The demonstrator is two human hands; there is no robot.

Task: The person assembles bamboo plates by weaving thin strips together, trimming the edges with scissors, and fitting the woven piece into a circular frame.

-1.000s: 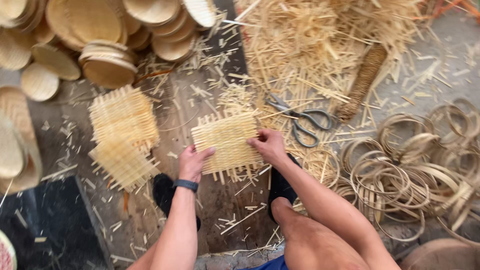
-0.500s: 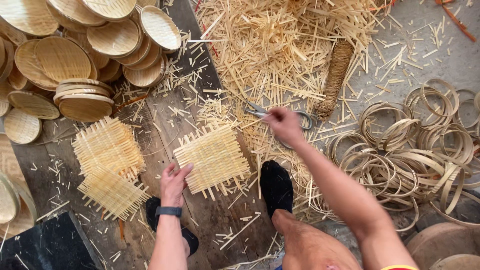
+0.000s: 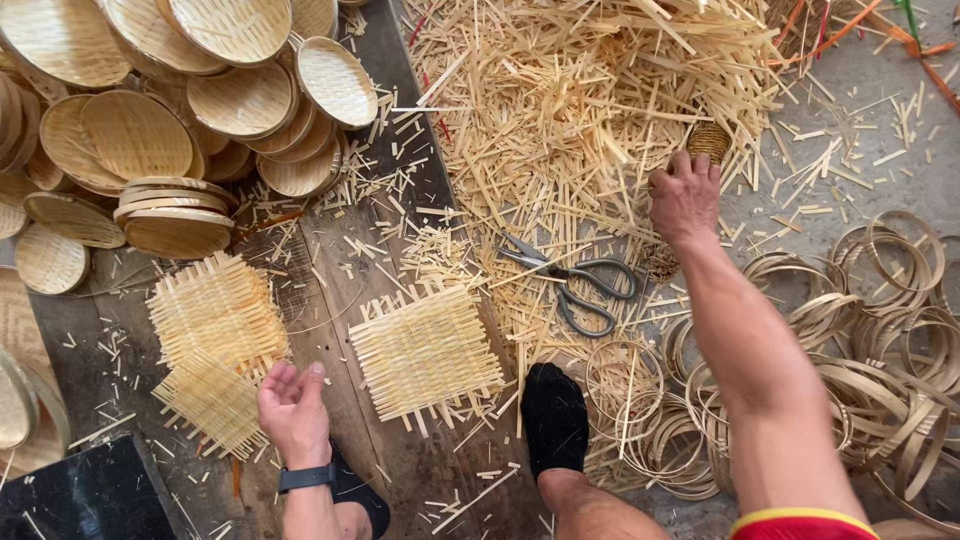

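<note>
The right hand (image 3: 685, 195) reaches out to about one o'clock, fingers curled down over a woven bamboo roll (image 3: 706, 142) half buried in the heap of bamboo splints (image 3: 580, 110); whether it grips the roll cannot be told. The roll's long axis runs roughly twelve to six, in line with the forearm. Scissors (image 3: 575, 280) lie just at eight o'clock from that hand, untouched. The left hand (image 3: 293, 405) hovers loosely open, holding nothing, between the square woven mat (image 3: 425, 352) at three o'clock and stacked mats (image 3: 215, 345) at ten. No packages or labels show.
</note>
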